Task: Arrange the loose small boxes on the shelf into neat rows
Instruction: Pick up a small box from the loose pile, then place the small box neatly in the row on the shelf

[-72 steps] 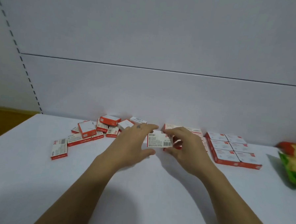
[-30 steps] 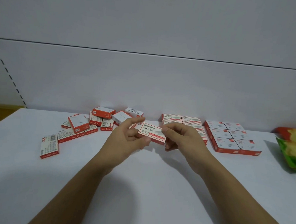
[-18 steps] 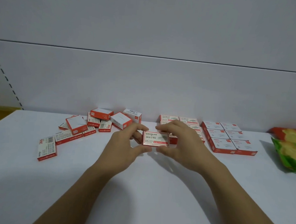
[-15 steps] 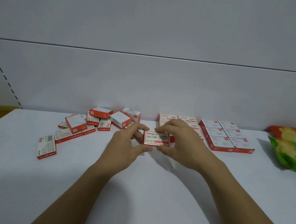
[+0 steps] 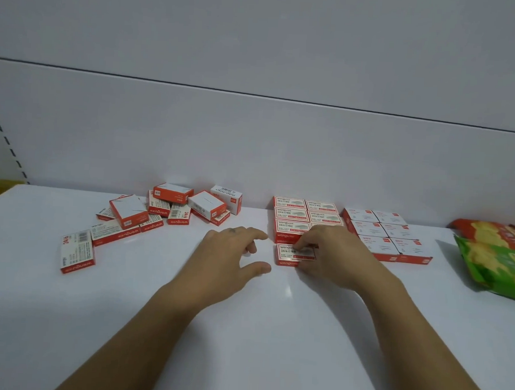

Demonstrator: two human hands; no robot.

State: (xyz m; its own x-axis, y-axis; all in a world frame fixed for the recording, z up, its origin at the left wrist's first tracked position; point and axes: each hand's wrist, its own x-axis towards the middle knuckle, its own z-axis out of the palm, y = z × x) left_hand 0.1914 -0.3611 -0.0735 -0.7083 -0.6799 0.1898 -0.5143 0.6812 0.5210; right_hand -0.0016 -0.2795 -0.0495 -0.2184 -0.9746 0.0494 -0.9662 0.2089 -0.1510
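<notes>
Box [image 5: 289, 254] first: it is small, flat and rectangular, white on top with red print and a red band along its near edge. It lies label up on the white shelf [image 5: 243, 328], just right of the frame's centre. Your right hand [image 5: 333, 252] covers its right end and pinches it, fingers curled over the top and thumb at the near side. The box sits directly in front of the left column of a two-column block [image 5: 290, 223] of like boxes, close to the front one; whether the two touch cannot be told. Your left hand [image 5: 232, 253] hovers just left of the box, fingers loosely bent and thumb spread, gripping nothing and clear of it. Right of that block, a second block [image 5: 388, 234] of white-topped, red-sided boxes stands in two columns. At left-centre of the frame a loose heap [image 5: 172, 211] of the same red-and-white boxes lies at mixed angles, some leaning on others. A lone box [image 5: 77, 251] lies flat further left, barcode side up. Snack bags [image 5: 497, 255], red and green, lie at the right edge.
</notes>
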